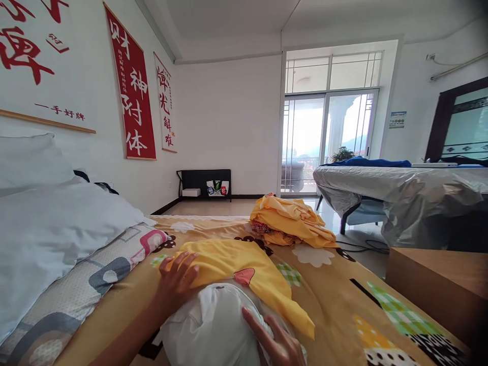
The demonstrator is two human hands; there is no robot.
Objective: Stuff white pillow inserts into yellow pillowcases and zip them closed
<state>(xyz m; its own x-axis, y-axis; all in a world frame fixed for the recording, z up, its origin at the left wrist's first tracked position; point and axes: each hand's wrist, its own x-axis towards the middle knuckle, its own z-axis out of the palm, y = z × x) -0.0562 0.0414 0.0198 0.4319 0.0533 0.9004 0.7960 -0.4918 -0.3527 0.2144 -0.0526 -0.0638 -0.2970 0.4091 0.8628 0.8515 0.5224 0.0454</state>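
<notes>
A white pillow lies partly inside a yellow pillowcase on the patterned bedsheet. My left hand rests on the left end of the pillowcase, fingers spread and slightly curled on the cloth. At the lower edge of the view, my right hand lies flat on the white pillow, close to the pillowcase's open edge, with its fingers stretched out.
A heap of yellow cloth sits farther along the bed. White pillows and a patterned pillow lie at the left by the wall. A wooden cabinet stands at the right, with a grey covered table behind it.
</notes>
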